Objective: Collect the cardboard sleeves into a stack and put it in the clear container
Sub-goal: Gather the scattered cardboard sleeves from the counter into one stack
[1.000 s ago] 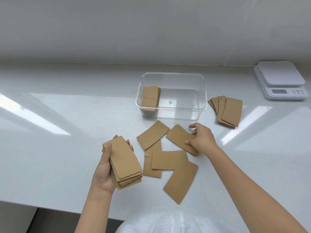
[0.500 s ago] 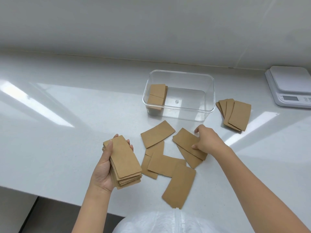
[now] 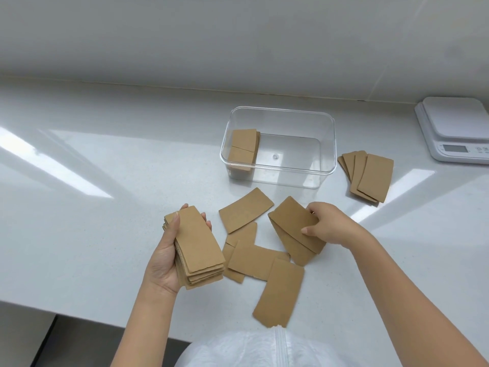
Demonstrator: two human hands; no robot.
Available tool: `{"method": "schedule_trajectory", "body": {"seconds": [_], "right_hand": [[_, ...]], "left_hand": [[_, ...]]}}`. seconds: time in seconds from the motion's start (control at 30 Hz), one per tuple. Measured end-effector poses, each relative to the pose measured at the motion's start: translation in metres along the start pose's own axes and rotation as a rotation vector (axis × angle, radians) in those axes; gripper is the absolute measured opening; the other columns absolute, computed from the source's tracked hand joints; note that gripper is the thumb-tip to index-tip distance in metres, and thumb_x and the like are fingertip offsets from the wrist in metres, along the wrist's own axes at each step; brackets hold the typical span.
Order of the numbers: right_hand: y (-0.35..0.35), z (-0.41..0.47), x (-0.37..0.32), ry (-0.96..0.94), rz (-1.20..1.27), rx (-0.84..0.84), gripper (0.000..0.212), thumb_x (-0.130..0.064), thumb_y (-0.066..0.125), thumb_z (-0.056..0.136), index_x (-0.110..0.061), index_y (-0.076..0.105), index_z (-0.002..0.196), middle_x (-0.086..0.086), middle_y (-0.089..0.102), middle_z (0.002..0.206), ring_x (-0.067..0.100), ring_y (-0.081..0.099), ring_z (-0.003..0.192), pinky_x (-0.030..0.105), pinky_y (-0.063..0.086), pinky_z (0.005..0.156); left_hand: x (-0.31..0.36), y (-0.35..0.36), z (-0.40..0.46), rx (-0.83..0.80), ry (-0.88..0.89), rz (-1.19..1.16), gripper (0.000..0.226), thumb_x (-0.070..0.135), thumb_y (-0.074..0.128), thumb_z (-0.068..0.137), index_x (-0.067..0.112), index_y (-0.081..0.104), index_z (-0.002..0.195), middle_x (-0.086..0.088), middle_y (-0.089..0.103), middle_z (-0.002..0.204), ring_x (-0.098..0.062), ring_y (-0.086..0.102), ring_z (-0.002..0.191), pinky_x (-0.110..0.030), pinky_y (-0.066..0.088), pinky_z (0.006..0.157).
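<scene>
My left hand holds a thick stack of brown cardboard sleeves above the white counter's front part. My right hand pinches one flat sleeve by its right end, lifted a little over another sleeve under it. Several loose sleeves lie scattered between my hands. The clear container stands behind them with a small stack of sleeves leaning inside its left end. A fanned pile of sleeves lies right of the container.
A white kitchen scale sits at the far right against the wall. The counter's front edge runs below my left hand, with a dark gap beneath it. White clothing shows at the bottom centre.
My right hand has closed on the sleeve it was touching and raised its right end off the counter. The stack in my left hand has stayed where it was. The camera shifted slightly.
</scene>
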State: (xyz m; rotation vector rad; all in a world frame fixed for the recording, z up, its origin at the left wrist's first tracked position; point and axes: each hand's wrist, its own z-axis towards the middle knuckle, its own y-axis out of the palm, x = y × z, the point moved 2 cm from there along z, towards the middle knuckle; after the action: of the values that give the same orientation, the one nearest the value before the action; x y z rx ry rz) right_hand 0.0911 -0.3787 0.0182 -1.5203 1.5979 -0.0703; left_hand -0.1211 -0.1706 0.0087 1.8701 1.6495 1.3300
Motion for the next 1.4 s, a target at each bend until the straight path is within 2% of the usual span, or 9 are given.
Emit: {"method": "schedule_trajectory", "body": {"seconds": [0.23, 0.37, 0.5, 0.8, 0.97, 1.07, 1.2, 1.33, 1.4], "right_hand": [[-0.021, -0.001, -0.043, -0.245, -0.149, 0.05, 0.038, -0.004, 0.064, 0.081, -0.019, 0.053, 0.114, 0.003, 0.057, 0.103, 0.02, 0.054, 0.087, 0.028, 0.043, 0.067], [0.002, 0.015, -0.079, -0.405, -0.334, -0.099, 0.06, 0.006, 0.062, 0.073, -0.017, 0.047, 0.126, -0.001, 0.048, 0.088, 0.02, 0.049, 0.081, 0.024, 0.04, 0.057], [0.025, 0.037, -0.094, -0.363, -0.577, -0.125, 0.08, 0.011, 0.062, 0.072, -0.014, 0.029, 0.14, 0.01, 0.051, 0.118, 0.032, 0.055, 0.102, 0.04, 0.05, 0.078], [0.029, 0.047, -0.099, -0.208, -0.605, -0.054, 0.051, 0.012, 0.076, 0.061, -0.005, 0.044, 0.096, 0.016, 0.058, 0.113, 0.033, 0.056, 0.092, 0.034, 0.041, 0.064], [0.033, 0.039, -0.088, -0.247, -0.621, 0.109, 0.053, -0.001, 0.078, 0.066, -0.008, 0.045, 0.107, 0.013, 0.048, 0.109, 0.031, 0.044, 0.106, 0.034, 0.035, 0.068], [0.032, 0.028, -0.078, -0.282, -0.638, 0.208, 0.041, -0.003, 0.07, 0.073, -0.011, 0.041, 0.101, 0.01, 0.049, 0.089, 0.029, 0.046, 0.093, 0.031, 0.032, 0.071], [0.03, 0.019, -0.054, -0.264, -0.292, 0.168, 0.036, -0.008, 0.069, 0.076, -0.018, 0.038, 0.091, 0.01, 0.06, 0.093, 0.029, 0.056, 0.081, 0.031, 0.04, 0.061], [0.002, -0.001, -0.05, -0.252, 0.387, 0.2, 0.021, -0.014, 0.08, 0.071, -0.022, 0.063, 0.081, 0.0, 0.063, 0.077, 0.013, 0.06, 0.065, 0.017, 0.043, 0.044], [-0.018, -0.017, -0.058, -0.328, 0.648, 0.156, 0.024, -0.006, 0.08, 0.068, -0.026, 0.068, 0.073, -0.005, 0.066, 0.07, 0.007, 0.063, 0.057, 0.021, 0.049, 0.05]], "left_hand": [[0.002, -0.007, -0.001, 0.009, 0.003, -0.012, 0.069, 0.035, 0.091, 0.048, 0.033, 0.065, 0.111, -0.004, 0.068, 0.108, -0.021, 0.066, 0.095, -0.04, 0.054, 0.082], [0.001, -0.007, -0.001, 0.019, 0.007, -0.021, 0.069, 0.034, 0.092, 0.046, 0.032, 0.065, 0.109, -0.005, 0.069, 0.106, -0.022, 0.066, 0.092, -0.041, 0.055, 0.08], [-0.001, -0.004, -0.002, 0.014, 0.005, -0.025, 0.069, 0.033, 0.092, 0.046, 0.032, 0.066, 0.11, -0.006, 0.07, 0.105, -0.022, 0.066, 0.091, -0.041, 0.054, 0.08], [0.0, -0.008, -0.003, 0.037, 0.014, -0.02, 0.071, 0.033, 0.092, 0.047, 0.032, 0.065, 0.112, -0.007, 0.069, 0.106, -0.023, 0.066, 0.092, -0.041, 0.056, 0.079], [0.002, -0.007, -0.003, 0.035, 0.009, -0.019, 0.071, 0.032, 0.091, 0.047, 0.031, 0.065, 0.112, -0.008, 0.069, 0.105, -0.023, 0.066, 0.091, -0.041, 0.056, 0.078], [0.0, -0.004, -0.004, 0.033, 0.001, -0.028, 0.07, 0.031, 0.091, 0.048, 0.031, 0.065, 0.112, -0.008, 0.068, 0.106, -0.024, 0.065, 0.091, -0.041, 0.055, 0.079], [-0.004, 0.009, -0.005, -0.015, -0.051, -0.063, 0.067, 0.032, 0.088, 0.052, 0.028, 0.062, 0.114, -0.01, 0.066, 0.107, -0.023, 0.064, 0.089, -0.039, 0.055, 0.076], [-0.006, 0.022, -0.006, -0.095, -0.138, -0.085, 0.056, 0.038, 0.08, 0.063, 0.026, 0.059, 0.113, -0.007, 0.06, 0.106, -0.02, 0.06, 0.084, -0.034, 0.053, 0.07], [-0.007, 0.028, -0.006, -0.121, -0.201, -0.091, 0.056, 0.042, 0.077, 0.066, 0.025, 0.055, 0.115, -0.007, 0.059, 0.104, -0.019, 0.059, 0.081, -0.031, 0.051, 0.071]]}}
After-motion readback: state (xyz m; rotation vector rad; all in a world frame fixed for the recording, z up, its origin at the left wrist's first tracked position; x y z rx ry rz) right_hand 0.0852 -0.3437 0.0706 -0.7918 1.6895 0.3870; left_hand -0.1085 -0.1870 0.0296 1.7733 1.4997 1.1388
